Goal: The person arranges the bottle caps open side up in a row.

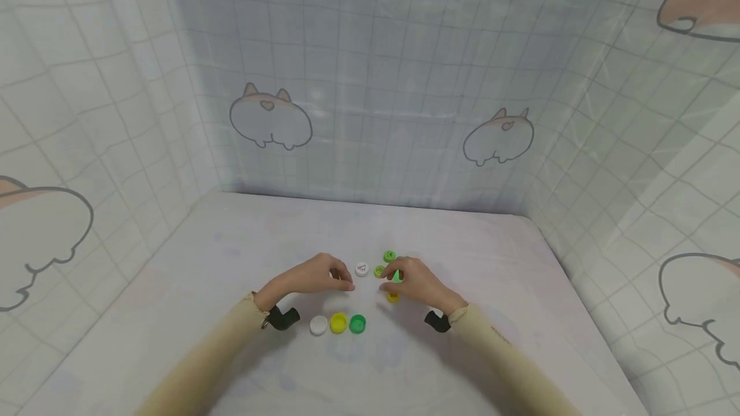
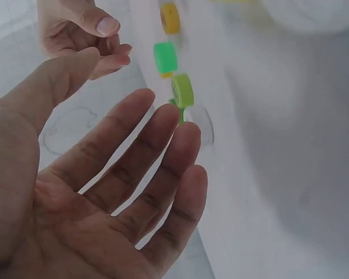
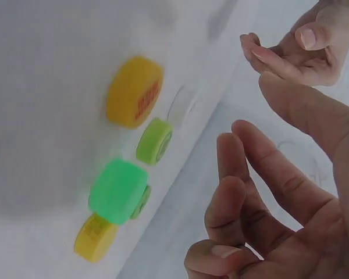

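Observation:
My left hand [image 1: 320,275] hovers over the table, its fingers relaxed and holding nothing. Opposite it, my right hand [image 1: 419,281] is above several bottle caps, fingers loosely bent, with nothing between them. Between the hands and slightly behind lie a white cap [image 1: 361,269] with a printed top, a light green cap [image 1: 379,271] and another light green cap [image 1: 390,255]. The right hand partly hides a green cap [image 3: 117,190] and an orange cap [image 3: 135,92] with red print. A yellow cap [image 3: 96,237] appears beside the green one in the right wrist view.
Nearer the person, a white cap [image 1: 318,325], a yellow cap [image 1: 338,323] and a green cap [image 1: 358,323] sit in a row. The yellow and green ones look hollow side up. A pale cloth covers the table [image 1: 277,223]; patterned curtain walls [image 1: 376,82] enclose it.

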The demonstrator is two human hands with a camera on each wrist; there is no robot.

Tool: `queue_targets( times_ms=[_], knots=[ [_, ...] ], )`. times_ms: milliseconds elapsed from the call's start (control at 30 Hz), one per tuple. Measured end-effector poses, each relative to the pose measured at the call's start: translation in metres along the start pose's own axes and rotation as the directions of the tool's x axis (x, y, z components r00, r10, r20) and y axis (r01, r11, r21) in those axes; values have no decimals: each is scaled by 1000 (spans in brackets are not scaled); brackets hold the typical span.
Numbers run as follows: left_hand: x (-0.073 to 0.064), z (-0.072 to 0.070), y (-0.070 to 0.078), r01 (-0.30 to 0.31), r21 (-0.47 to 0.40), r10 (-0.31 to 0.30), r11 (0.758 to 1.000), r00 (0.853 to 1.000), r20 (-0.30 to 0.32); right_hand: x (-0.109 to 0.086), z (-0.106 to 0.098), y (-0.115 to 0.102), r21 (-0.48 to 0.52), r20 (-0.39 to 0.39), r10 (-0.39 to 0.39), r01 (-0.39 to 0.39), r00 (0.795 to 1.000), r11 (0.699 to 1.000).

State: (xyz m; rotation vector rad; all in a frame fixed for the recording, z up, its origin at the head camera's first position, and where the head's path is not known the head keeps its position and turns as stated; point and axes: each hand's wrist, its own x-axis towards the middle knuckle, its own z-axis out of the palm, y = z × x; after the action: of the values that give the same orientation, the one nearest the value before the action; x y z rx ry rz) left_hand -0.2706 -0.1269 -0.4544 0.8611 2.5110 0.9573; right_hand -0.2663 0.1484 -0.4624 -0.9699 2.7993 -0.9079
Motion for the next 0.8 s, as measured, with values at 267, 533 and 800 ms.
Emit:
queue_targets(
  times_ms=[267, 533, 800],
  knots=[
    [17, -12, -4, 51, -34, -53, 998, 997, -50, 16, -5, 4, -4, -30, 41, -41, 999, 999],
    [34, -18, -7, 49, -55, -54, 997, 994, -98, 35, -5, 5, -16, -13, 44, -44, 999, 999],
    [48, -16, -5, 32, -34, -37, 999, 989, -142, 49, -1, 3, -49, 10, 30, -30, 999, 998]
  ],
)
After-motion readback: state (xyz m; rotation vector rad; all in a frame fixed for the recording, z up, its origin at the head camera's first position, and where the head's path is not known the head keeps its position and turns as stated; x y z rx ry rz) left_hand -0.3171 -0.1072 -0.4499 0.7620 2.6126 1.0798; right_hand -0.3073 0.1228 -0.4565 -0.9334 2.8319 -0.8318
